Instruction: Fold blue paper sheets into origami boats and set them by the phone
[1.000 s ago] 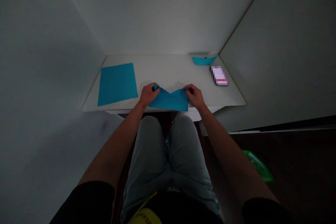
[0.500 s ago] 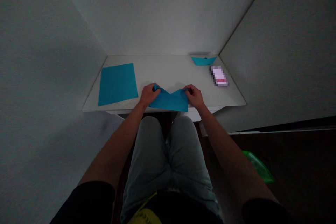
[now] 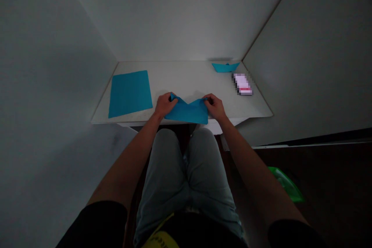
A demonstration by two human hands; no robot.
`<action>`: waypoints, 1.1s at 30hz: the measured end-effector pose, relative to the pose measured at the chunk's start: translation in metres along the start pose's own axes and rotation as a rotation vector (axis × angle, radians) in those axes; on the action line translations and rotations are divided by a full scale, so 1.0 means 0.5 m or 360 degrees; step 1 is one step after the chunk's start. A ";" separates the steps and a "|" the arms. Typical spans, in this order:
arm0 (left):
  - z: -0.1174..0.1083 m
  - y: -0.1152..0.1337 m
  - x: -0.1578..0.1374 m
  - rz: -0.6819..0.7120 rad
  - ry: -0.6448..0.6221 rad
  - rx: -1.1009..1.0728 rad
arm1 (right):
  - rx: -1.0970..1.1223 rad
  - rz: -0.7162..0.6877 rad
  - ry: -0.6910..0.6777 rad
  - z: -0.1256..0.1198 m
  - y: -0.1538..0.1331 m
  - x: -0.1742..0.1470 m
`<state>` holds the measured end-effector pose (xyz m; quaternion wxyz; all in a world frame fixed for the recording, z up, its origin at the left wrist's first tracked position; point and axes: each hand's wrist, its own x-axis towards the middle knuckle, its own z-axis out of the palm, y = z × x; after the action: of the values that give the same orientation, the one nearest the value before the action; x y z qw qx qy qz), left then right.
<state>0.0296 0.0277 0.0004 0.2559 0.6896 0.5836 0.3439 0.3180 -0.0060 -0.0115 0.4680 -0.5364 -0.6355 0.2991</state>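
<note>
A folded sheet of blue paper (image 3: 188, 112) is stretched between my two hands at the table's front edge. Its upper edge dips in a V at the middle, and its lower edge hangs slightly past the tabletop. My left hand (image 3: 165, 104) pinches its upper left corner between thumb and fingers. At the opposite corner, my right hand (image 3: 214, 106) is closed on the paper in a similar pinch. Some fingertips are hidden behind the paper.
Left on the white table (image 3: 180, 77) lies a flat blue sheet (image 3: 130, 93). A blue paper boat (image 3: 226, 68) stands at the back right, with a blurred-out phone (image 3: 243, 84) in front of it. Walls close in the table. Something green (image 3: 286, 184) lies on the floor.
</note>
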 end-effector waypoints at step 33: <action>0.001 -0.004 -0.002 0.0000 -0.0010 0.0105 | 0.0020 -0.0017 -0.0058 0.002 -0.011 -0.008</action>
<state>0.0287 0.0271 -0.0013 0.2347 0.6989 0.5938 0.3223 0.3150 -0.0112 -0.0083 0.4611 -0.5247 -0.6449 0.3103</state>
